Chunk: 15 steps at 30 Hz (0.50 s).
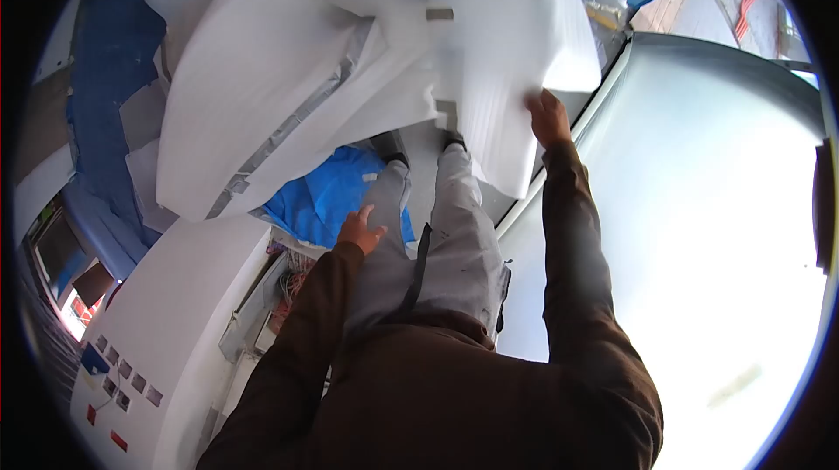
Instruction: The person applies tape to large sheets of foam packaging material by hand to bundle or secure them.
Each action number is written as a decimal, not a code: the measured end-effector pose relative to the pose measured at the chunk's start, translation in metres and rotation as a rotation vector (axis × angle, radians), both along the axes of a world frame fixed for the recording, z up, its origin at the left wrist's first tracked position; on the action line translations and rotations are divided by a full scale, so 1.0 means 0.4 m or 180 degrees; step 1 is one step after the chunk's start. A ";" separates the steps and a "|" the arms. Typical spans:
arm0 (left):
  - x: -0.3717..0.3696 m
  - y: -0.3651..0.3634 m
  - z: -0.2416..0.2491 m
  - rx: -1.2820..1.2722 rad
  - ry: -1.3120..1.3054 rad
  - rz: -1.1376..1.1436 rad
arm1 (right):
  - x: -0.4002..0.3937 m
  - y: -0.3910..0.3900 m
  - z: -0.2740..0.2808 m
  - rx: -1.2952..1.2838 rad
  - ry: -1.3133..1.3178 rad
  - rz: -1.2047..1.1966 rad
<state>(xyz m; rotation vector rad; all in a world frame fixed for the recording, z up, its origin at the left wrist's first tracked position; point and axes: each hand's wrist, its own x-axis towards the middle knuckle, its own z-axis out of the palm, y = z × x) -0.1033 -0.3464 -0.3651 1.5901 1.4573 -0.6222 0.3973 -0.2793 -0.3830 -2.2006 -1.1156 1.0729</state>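
Observation:
A large white sheet [502,59], soft and foam-like, hangs in front of my legs, with strips of grey tape on it. My right hand [551,120] is at its right part, fingers curled against the sheet and slightly blurred. Above my thigh, my left hand [362,231] holds nothing, its fingers apart. More of the white sheeting [253,77] lies in folds to the left, with a long grey tape strip [288,125] along it.
A blue tarp [319,195] lies by my feet. To the right stands a large pale, glossy panel [699,208]. At lower left is a white curved casing [188,295] with small square openings; exposed wires [293,286] show beside it. Dark blue cloth [114,59] hangs at far left.

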 end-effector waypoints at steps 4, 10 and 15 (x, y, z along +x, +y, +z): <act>0.131 0.197 0.191 -0.0146 -0.0693 0.0989 | 0.087 -0.014 0.529 0.0442 0.0800 -0.0076; 0.276 0.324 0.207 0.0481 -0.1739 0.1874 | 0.200 -0.248 1.049 0.1433 0.1897 -0.0510; 0.552 0.426 0.590 -0.2449 -0.4078 0.3645 | 0.208 -0.359 1.276 0.3812 0.1675 -0.0900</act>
